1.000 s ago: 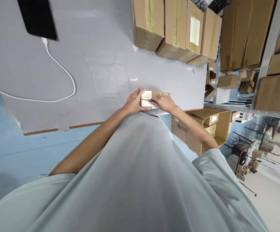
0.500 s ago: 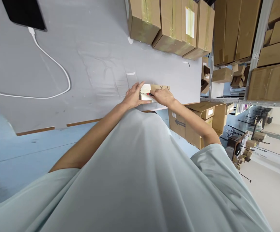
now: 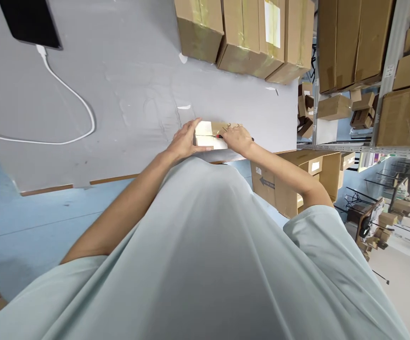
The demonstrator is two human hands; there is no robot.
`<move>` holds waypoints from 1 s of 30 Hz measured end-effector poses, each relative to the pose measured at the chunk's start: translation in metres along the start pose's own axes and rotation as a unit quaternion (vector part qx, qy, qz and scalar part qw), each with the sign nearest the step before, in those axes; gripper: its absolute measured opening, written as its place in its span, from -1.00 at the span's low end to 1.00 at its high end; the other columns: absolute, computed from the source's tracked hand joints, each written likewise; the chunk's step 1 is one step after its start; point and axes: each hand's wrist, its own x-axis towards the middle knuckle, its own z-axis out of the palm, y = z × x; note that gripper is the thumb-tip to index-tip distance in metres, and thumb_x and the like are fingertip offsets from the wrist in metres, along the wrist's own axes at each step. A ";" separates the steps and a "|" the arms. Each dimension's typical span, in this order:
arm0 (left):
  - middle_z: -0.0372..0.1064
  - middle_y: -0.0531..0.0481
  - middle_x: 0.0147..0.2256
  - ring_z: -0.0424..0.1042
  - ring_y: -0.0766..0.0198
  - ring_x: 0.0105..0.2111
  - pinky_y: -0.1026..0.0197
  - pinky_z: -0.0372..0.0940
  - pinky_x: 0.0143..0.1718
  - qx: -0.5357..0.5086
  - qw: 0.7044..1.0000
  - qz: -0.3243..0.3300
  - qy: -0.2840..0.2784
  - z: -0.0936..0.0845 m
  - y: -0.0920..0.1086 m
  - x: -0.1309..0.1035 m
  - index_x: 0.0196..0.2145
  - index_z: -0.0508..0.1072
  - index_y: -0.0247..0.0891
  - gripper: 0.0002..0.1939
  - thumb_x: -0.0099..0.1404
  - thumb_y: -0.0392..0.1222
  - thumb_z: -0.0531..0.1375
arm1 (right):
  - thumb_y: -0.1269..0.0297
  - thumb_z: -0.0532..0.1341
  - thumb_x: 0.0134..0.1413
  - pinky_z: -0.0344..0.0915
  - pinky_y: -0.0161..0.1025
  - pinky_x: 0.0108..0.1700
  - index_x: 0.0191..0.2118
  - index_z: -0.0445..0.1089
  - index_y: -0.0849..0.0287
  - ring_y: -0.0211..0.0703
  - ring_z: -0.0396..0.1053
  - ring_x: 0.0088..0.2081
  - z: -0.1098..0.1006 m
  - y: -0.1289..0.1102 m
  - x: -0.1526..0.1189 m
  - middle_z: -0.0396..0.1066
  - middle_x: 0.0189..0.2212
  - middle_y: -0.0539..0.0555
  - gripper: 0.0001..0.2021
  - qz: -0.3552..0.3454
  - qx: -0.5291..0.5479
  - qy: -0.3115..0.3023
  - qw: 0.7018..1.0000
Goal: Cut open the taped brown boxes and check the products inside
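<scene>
A small cardboard box (image 3: 205, 128) with a pale label on its left part and dark handwriting on its right part lies near the table's front edge. My left hand (image 3: 184, 140) grips its left end, thumb along the near side and fingers at the far side. In my right hand (image 3: 238, 140) is a slim red-and-black box cutter (image 3: 219, 136), its red front end over the box's middle seam. A dark line runs along the seam left of the cutter. My right fingers hide most of its body.
Several taped cardboard boxes (image 3: 242, 52) stand at the back of the grey table (image 3: 127, 94). A phone (image 3: 31, 23) with a white cable (image 3: 81, 99) lies at left. Right of the table are a large open carton (image 3: 276, 184) and shelves (image 3: 385, 80) of boxes.
My right hand has drawn the box cutter rightward along the box's seam, and more of the seam shows behind it. My left hand keeps its grip. The whole view has shifted slightly.
</scene>
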 end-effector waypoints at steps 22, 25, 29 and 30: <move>-0.44 -0.41 0.72 -0.53 -0.65 0.68 -0.63 -0.43 0.60 0.197 0.975 -0.090 0.051 0.010 0.043 -0.004 0.72 -0.06 -0.20 0.61 0.00 0.52 0.60 | -0.07 0.25 0.60 0.41 -0.05 0.01 0.03 0.67 0.18 0.27 0.65 -0.03 0.047 0.207 -0.072 0.72 -0.14 0.32 -0.60 0.128 0.123 0.137 0.974; -0.37 -0.50 0.71 -0.54 -0.61 0.69 -0.65 -0.58 0.58 0.253 0.967 -0.033 0.025 0.031 0.072 0.009 0.73 -0.10 -0.25 0.62 0.00 0.35 0.65 | -0.03 0.33 0.52 0.38 -0.20 -0.16 -0.12 0.64 0.14 0.12 0.65 -0.20 0.072 0.197 -0.057 0.68 -0.30 0.16 -0.67 0.164 0.295 0.127 0.933; 0.00 -0.52 0.63 -0.21 -0.52 0.69 -0.55 -0.51 0.65 0.263 0.965 0.010 0.002 0.061 0.098 0.030 0.71 -0.02 -0.32 0.41 0.09 -0.03 0.59 | 0.13 0.32 0.47 0.33 -0.29 -0.36 -0.19 0.58 0.16 -0.14 0.49 -0.50 0.109 0.164 -0.033 0.55 -0.49 -0.03 -0.77 0.192 0.504 0.115 0.834; 0.09 -0.52 0.59 -0.12 -0.51 0.67 -0.52 -0.46 0.66 0.260 0.966 0.014 0.007 0.064 0.102 0.033 0.69 0.02 -0.33 0.36 0.09 -0.10 0.56 | 0.15 0.31 0.47 0.34 -0.30 -0.38 -0.17 0.57 0.16 -0.17 0.46 -0.54 0.116 0.157 -0.030 0.56 -0.48 -0.05 -0.79 0.191 0.529 0.118 0.819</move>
